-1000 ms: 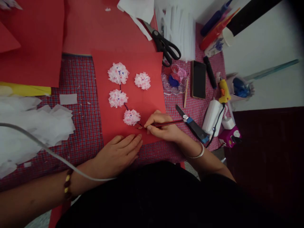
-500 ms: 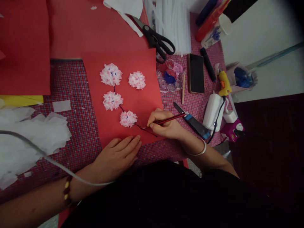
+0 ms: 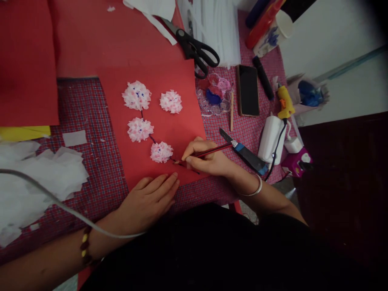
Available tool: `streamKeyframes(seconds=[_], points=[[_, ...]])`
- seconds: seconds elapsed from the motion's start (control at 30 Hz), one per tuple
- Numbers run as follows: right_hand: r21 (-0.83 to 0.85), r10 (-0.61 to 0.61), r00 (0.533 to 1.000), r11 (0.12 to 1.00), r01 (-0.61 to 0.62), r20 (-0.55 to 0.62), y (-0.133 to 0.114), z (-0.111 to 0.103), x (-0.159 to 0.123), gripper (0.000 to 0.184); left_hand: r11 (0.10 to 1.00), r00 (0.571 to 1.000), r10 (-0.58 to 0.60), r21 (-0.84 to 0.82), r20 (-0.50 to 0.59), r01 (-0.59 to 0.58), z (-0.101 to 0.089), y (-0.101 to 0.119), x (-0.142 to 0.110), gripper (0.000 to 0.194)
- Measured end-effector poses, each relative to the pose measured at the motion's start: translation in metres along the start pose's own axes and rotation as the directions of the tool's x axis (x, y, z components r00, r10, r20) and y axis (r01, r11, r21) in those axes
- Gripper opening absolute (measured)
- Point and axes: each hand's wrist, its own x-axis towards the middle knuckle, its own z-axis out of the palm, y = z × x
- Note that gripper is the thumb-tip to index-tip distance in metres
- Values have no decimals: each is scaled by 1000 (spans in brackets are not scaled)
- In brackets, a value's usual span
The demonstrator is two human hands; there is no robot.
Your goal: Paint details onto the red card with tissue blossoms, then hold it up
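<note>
My right hand (image 3: 209, 157) pinches a thin red-and-black paintbrush (image 3: 212, 151), its tip down on a red paper sheet (image 3: 188, 125). The tip touches a dark painted line (image 3: 190, 168) beside the lowest of several pink-and-white ruffled paper flowers (image 3: 161, 152). Short dark strokes join some of the flowers. Flat at the sheet's lower edge lies my left hand (image 3: 151, 198), fingers stretched out and holding nothing. A clear flower-shaped paint palette (image 3: 214, 95) with red, pink and blue paint sits just right of the sheet.
Black-handled scissors (image 3: 198, 50) lie above the sheet. On the right are a phone (image 3: 247, 91), a utility knife (image 3: 247, 155), a black marker (image 3: 263, 79) and a yellow glue gun (image 3: 285, 103). White tissue pieces (image 3: 45, 178) cover the left, with a grey cable (image 3: 75, 216) crossing there.
My right hand has slid the brush tip slightly left along the dark line, closer to the lowest flower. The view has shifted a little; my left hand stays flat.
</note>
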Motion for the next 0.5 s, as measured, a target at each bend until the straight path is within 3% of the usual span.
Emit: streamKeyframes(seconds=[0.2, 0.5], points=[[-55, -33, 998, 998, 35, 47, 1, 1, 0, 11, 1000, 1000, 4, 9, -3, -4, -1, 0, 0, 30], [-5, -10, 1000, 1000, 10, 10, -3, -1, 2, 14, 1000, 1000, 13, 26, 10, -13, -4, 0, 3, 29]])
